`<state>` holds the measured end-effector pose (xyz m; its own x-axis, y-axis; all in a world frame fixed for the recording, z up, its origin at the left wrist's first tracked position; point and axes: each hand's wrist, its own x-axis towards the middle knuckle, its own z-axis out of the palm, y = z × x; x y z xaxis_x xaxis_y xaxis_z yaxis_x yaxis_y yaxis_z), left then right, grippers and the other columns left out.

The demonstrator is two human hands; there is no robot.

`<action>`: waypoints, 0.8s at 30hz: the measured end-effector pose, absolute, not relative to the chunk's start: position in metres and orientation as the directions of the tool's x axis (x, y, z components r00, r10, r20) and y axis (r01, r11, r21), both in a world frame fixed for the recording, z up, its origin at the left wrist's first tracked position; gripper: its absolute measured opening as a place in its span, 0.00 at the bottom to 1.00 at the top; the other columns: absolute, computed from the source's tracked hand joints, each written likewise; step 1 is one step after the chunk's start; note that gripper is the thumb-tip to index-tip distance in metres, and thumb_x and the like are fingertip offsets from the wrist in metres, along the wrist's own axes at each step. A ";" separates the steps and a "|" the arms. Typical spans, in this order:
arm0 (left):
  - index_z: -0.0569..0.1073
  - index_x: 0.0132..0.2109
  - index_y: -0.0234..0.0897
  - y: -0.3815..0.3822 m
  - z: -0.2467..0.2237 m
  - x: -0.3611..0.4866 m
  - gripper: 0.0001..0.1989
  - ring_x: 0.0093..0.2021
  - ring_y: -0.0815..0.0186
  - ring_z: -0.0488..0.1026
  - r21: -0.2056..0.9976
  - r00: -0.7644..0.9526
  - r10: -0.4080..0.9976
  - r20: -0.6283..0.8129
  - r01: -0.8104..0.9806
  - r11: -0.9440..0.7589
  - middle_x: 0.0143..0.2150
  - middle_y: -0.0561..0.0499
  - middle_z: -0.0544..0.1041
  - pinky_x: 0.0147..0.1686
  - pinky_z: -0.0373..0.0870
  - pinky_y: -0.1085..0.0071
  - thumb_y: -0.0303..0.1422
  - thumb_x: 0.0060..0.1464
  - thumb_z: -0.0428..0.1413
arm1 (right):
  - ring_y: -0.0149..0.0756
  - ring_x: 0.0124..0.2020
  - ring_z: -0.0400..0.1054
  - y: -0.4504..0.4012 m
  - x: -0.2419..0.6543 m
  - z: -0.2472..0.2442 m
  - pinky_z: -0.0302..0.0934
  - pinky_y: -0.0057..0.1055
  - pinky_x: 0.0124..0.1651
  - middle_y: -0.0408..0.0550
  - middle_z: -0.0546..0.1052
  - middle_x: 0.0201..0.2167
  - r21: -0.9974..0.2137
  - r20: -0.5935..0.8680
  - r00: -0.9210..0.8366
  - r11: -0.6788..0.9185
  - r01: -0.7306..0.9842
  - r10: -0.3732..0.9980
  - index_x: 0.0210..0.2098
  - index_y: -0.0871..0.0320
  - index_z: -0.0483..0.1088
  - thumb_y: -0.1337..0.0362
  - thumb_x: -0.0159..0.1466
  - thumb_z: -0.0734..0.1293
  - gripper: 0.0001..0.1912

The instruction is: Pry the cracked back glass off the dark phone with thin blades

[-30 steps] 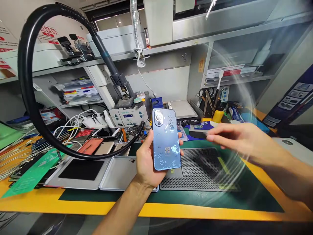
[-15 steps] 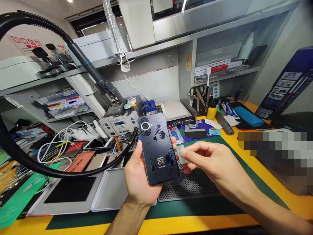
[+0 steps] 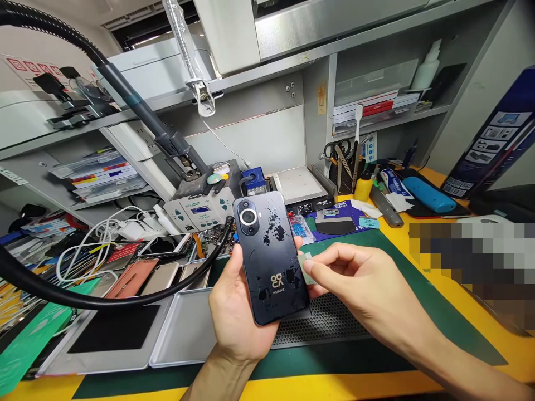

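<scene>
A dark Huawei smartphone [image 3: 261, 262] lies face down in my left hand [image 3: 238, 312], its back and round camera ring toward me. Ragged black patches break up the glossy back. My fingers wrap round it from beneath, with the thumb along its left edge. Between thumb and fingers, my right hand [image 3: 363, 284] pinches a thin, translucent greenish sheet piece [image 3: 307, 268]. That piece meets the phone's right edge; whether its tip goes in under the back cannot be told. Below both hands is a black perforated mat [image 3: 326, 328].
A green mat [image 3: 401, 267] covers the yellow table. A black hose [image 3: 125, 303] loops across the left, over old phones and a shallow tray [image 3: 184, 328]. Behind stand a control unit [image 3: 200, 214], a flat heating plate [image 3: 296, 186] and a tool holder with scissors [image 3: 336, 150].
My right hand has brought the greenish piece left, up against the phone's right edge. The phone sits slightly lower in view, and the camera has shifted a little.
</scene>
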<state>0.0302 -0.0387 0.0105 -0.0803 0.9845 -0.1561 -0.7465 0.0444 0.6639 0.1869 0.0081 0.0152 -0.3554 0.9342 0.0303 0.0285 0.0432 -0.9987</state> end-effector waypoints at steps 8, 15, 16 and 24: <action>0.77 0.55 0.33 -0.041 0.011 0.034 0.28 0.49 0.52 0.78 0.644 -0.082 0.990 -0.111 -0.765 0.009 0.53 0.37 0.79 0.48 0.76 0.56 0.49 0.65 0.45 | 0.36 0.24 0.72 0.005 0.184 0.014 0.69 0.29 0.29 0.44 0.77 0.21 -0.999 0.048 -0.326 0.052 0.004 0.944 0.22 0.55 0.75 0.56 0.57 0.72 0.12; 0.78 0.54 0.34 -0.043 0.007 0.036 0.26 0.49 0.52 0.79 0.663 -0.128 0.991 -0.039 -0.746 -0.070 0.51 0.37 0.80 0.49 0.76 0.59 0.48 0.65 0.46 | 0.34 0.22 0.70 0.001 0.177 0.009 0.67 0.28 0.26 0.44 0.77 0.21 -0.989 0.133 -0.243 0.144 0.029 0.961 0.22 0.55 0.75 0.56 0.57 0.71 0.11; 0.78 0.54 0.34 -0.043 0.006 0.037 0.26 0.49 0.53 0.78 0.662 -0.129 0.991 -0.027 -0.745 -0.079 0.51 0.37 0.80 0.50 0.76 0.59 0.48 0.65 0.46 | 0.34 0.22 0.71 0.000 0.177 0.007 0.68 0.28 0.26 0.44 0.78 0.21 -0.987 0.147 -0.234 0.159 0.034 0.961 0.22 0.55 0.75 0.56 0.57 0.71 0.11; 0.79 0.54 0.34 -0.045 0.001 0.041 0.26 0.51 0.54 0.78 0.667 -0.141 0.990 -0.006 -0.738 -0.102 0.53 0.39 0.79 0.53 0.74 0.63 0.48 0.63 0.50 | 0.34 0.26 0.72 -0.004 0.176 -0.003 0.68 0.27 0.29 0.44 0.78 0.24 -0.972 0.225 -0.222 0.235 0.019 0.949 0.26 0.55 0.76 0.58 0.61 0.71 0.10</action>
